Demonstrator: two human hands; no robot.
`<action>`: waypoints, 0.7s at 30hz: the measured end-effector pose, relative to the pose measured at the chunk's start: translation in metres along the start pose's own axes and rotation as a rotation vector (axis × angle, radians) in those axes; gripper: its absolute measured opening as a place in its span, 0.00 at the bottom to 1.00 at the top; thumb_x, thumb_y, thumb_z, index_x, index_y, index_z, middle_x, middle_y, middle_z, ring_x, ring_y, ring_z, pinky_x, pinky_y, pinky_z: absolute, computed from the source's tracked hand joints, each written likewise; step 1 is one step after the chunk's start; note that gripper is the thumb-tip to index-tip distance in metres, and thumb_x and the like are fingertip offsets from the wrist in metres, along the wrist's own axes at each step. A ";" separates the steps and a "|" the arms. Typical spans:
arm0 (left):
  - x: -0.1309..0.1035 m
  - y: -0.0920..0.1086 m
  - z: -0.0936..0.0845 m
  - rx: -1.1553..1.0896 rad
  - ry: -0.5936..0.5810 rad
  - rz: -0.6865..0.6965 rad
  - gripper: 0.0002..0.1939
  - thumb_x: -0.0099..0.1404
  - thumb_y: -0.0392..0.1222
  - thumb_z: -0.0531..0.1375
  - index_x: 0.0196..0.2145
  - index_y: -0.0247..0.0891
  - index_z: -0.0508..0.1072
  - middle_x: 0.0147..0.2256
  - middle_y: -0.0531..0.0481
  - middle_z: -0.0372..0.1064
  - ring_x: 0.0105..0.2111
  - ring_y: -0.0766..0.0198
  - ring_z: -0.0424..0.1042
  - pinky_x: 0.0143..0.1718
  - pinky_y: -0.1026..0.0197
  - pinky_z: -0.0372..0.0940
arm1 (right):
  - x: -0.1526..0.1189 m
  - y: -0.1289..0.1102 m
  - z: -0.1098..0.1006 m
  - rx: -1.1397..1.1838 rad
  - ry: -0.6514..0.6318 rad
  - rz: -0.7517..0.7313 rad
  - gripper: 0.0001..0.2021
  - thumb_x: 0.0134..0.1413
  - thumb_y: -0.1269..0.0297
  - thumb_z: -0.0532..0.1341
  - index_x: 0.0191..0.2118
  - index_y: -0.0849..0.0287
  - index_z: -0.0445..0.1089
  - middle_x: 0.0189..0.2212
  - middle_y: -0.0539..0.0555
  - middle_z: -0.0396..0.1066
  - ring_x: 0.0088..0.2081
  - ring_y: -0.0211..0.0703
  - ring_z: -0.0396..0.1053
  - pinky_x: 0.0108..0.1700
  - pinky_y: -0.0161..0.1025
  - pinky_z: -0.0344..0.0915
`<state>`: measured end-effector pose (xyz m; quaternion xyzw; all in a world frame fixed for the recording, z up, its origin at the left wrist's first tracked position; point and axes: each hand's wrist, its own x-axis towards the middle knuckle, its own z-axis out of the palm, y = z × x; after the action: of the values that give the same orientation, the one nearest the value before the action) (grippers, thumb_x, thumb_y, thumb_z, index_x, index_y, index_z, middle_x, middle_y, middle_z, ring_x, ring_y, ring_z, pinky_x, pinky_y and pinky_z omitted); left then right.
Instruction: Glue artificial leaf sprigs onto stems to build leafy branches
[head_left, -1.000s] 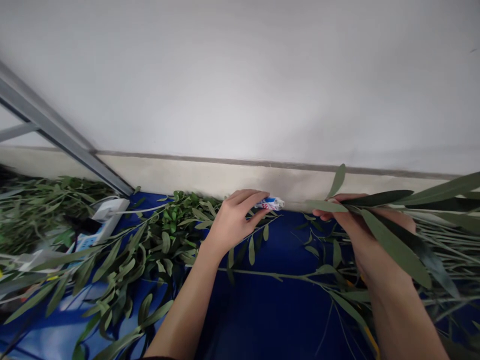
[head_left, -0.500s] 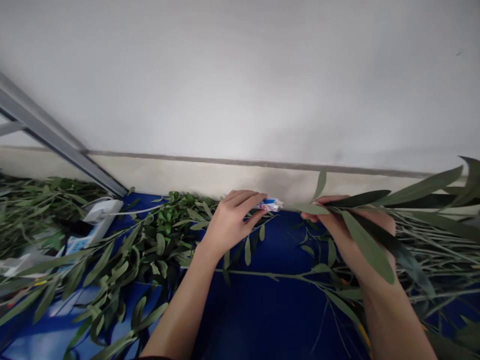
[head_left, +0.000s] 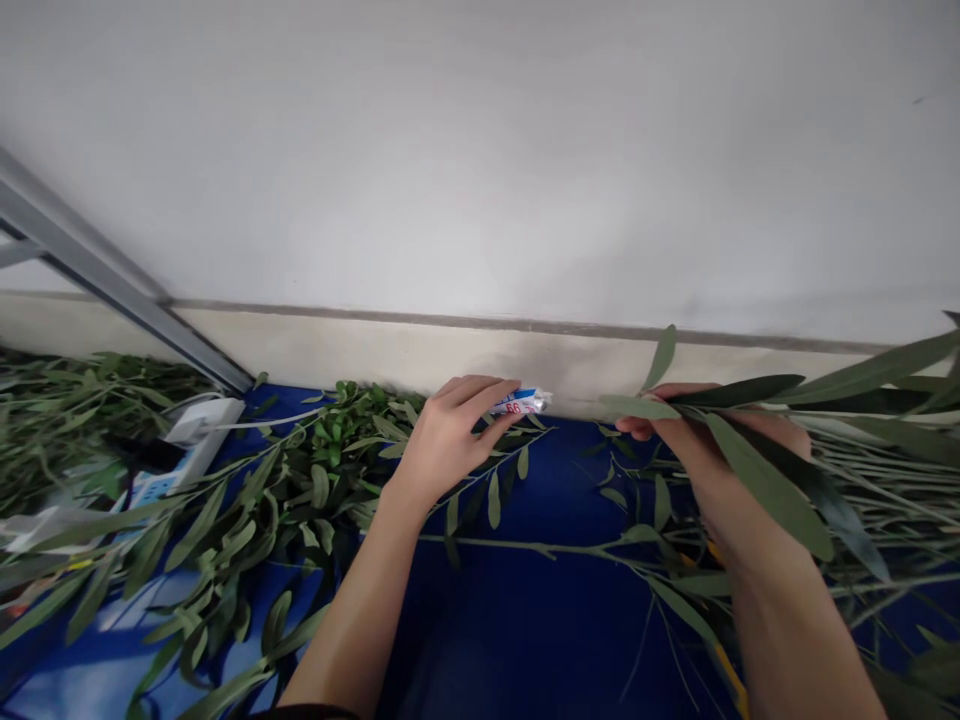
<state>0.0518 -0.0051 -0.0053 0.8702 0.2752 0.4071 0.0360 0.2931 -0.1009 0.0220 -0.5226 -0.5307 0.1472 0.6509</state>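
White, blue and red are seen on the small tube (head_left: 519,402), which is held near the foot of the pale wall (head_left: 480,180). It is pinched between the thumb and fingers of the left hand (head_left: 442,435), and its silvery end is pointed to the right. By the right hand (head_left: 688,445), a leafy branch (head_left: 772,490) is held with the fingers curled in; just how the stem is gripped cannot be told, as part of the hand is covered by leaves. A gap is left between the tube and the nearest leaf tip. Below, a thin twig (head_left: 525,546) is laid across the blue table (head_left: 480,640), with more leaves (head_left: 262,510) heaped on the left and a bunch of stems (head_left: 885,480) on the right. The step in hand seems to be the holding of tube and branch end to end. For the next move, a steady, soft pinch is called for, so that the tube is not squashed and the leaves are not bent.
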 end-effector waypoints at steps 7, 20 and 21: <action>-0.001 0.001 0.000 -0.024 -0.015 -0.076 0.13 0.72 0.41 0.63 0.53 0.39 0.77 0.49 0.42 0.79 0.49 0.54 0.79 0.51 0.49 0.77 | 0.000 0.008 0.002 0.074 0.061 -0.020 0.01 0.55 0.64 0.73 0.34 0.51 0.82 0.26 0.49 0.81 0.25 0.49 0.80 0.31 0.46 0.80; -0.024 -0.036 0.056 -0.174 0.156 -0.676 0.05 0.64 0.40 0.67 0.37 0.37 0.79 0.35 0.49 0.81 0.35 0.60 0.81 0.38 0.62 0.79 | 0.010 0.014 -0.003 0.403 0.480 0.104 0.08 0.48 0.64 0.77 0.32 0.59 0.80 0.25 0.50 0.80 0.25 0.45 0.80 0.30 0.42 0.80; -0.027 -0.040 0.060 -0.166 0.148 -0.683 0.05 0.63 0.40 0.67 0.37 0.37 0.79 0.35 0.48 0.81 0.35 0.60 0.81 0.38 0.61 0.79 | 0.011 0.014 -0.004 0.403 0.485 0.100 0.08 0.48 0.64 0.77 0.32 0.60 0.80 0.26 0.50 0.80 0.25 0.45 0.80 0.30 0.42 0.80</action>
<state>0.0635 0.0245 -0.0753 0.6902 0.5182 0.4546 0.2203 0.3059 -0.0896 0.0166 -0.4283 -0.2939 0.1524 0.8408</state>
